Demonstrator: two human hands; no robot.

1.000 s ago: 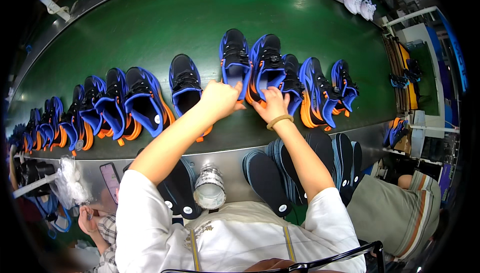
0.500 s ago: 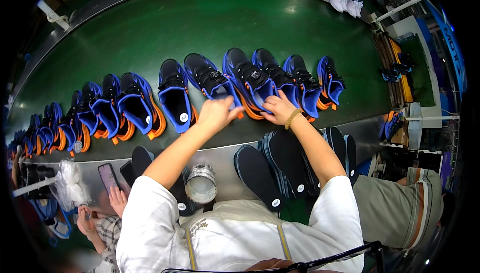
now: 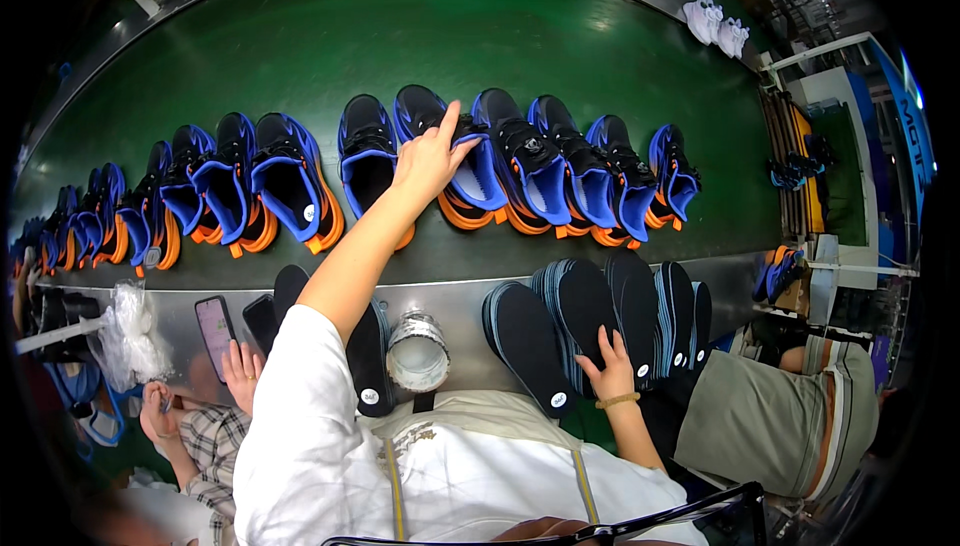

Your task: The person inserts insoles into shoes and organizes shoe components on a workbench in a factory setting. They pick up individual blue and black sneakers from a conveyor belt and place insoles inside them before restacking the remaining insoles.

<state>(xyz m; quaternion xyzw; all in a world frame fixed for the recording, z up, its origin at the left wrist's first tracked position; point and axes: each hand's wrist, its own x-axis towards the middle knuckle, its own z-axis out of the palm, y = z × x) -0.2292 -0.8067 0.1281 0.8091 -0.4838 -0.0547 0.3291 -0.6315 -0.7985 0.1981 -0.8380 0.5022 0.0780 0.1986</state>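
Note:
A row of black and blue sneakers [image 3: 520,151] with orange soles stands on the green belt. My left hand [image 3: 428,161] reaches over one sneaker [image 3: 476,181], index finger stretched out and thumb apart, nothing visible in it. A pale insole shows inside that sneaker. Down at the right, my right hand [image 3: 612,374] lies with spread fingers at the edge of a stack of black insoles [image 3: 575,301]. Its fingertips touch or hover over the heel end; I cannot tell which. Another insole stack [image 3: 520,346] lies just left of it.
On the metal ledge [image 3: 465,296] sit a tape-wrapped cup [image 3: 418,354], more insoles [image 3: 372,366] and a phone [image 3: 214,331]. Another person's hand [image 3: 240,374] rests by the phone. Clear plastic wrap [image 3: 132,336] lies farther left. White shoes [image 3: 715,26] stand at the far right edge.
My right hand has left the sneakers and come down to the insole stacks. My left hand has moved up from the sneaker's heel to above its tongue. The view has shifted slightly.

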